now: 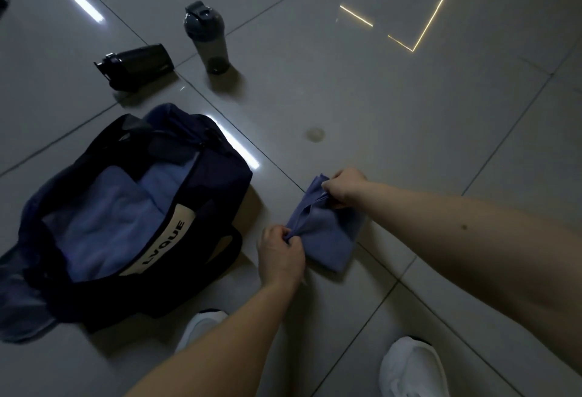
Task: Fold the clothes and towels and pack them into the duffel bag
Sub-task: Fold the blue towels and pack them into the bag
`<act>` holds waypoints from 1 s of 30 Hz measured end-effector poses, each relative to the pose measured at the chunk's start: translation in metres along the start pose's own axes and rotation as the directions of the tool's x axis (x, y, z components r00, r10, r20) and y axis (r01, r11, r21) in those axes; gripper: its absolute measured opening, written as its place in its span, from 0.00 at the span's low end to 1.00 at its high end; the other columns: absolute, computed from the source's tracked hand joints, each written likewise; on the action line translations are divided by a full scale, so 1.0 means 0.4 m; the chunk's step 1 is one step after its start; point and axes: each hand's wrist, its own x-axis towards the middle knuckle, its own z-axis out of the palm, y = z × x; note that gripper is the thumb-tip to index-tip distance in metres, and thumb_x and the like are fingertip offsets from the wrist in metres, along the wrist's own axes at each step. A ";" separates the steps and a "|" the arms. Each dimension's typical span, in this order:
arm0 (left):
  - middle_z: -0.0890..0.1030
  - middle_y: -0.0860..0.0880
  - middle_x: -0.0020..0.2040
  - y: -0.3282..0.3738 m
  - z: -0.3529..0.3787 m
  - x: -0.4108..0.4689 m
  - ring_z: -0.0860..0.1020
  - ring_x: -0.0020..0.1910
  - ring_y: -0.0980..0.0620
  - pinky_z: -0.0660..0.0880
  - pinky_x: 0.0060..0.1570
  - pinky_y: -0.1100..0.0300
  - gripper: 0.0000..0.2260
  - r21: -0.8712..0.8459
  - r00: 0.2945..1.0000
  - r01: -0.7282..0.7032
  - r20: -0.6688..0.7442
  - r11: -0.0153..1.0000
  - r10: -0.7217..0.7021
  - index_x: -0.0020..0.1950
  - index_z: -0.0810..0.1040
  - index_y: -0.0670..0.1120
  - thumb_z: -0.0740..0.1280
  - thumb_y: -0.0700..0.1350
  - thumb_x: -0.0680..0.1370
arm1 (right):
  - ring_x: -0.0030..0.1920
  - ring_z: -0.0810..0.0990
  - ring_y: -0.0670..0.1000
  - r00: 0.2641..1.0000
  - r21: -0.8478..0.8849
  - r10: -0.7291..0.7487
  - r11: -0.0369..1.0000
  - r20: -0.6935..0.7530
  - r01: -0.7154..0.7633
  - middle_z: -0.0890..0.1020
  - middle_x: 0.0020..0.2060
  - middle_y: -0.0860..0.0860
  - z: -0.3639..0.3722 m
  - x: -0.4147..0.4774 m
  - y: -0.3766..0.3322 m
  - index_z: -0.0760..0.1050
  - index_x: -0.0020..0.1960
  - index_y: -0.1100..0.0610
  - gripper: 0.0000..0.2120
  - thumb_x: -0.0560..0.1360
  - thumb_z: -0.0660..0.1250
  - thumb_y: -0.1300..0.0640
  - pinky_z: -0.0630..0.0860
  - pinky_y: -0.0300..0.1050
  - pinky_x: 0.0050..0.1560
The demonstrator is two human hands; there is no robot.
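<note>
A small blue towel [327, 236], folded into a compact rectangle, lies on the tiled floor right of the bag. My left hand [280, 255] pinches its near left corner. My right hand [345, 187] grips its far edge, lifting the top layer slightly. The dark navy duffel bag [217, 176] stands open at the left, with light blue folded cloth [104, 223] inside and a pale label reading LVQUE on its near wall.
A grey shaker bottle [206, 37] stands upright beyond the bag. A black bottle [137, 66] lies on its side to its left. My two white shoes [412, 368] [201, 325] rest on the floor near the bottom edge. A dark strap shows at the far left.
</note>
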 end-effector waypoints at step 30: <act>0.78 0.45 0.42 0.156 0.019 0.122 0.75 0.37 0.49 0.68 0.31 0.58 0.11 0.207 0.973 0.049 0.211 0.977 -0.093 0.41 0.70 0.47 0.73 0.43 0.70 | 0.45 0.81 0.56 0.985 0.340 0.131 0.937 -0.116 -0.085 0.83 0.48 0.57 0.016 -0.195 0.178 0.78 0.53 0.60 0.11 0.73 0.74 0.58 0.80 0.47 0.44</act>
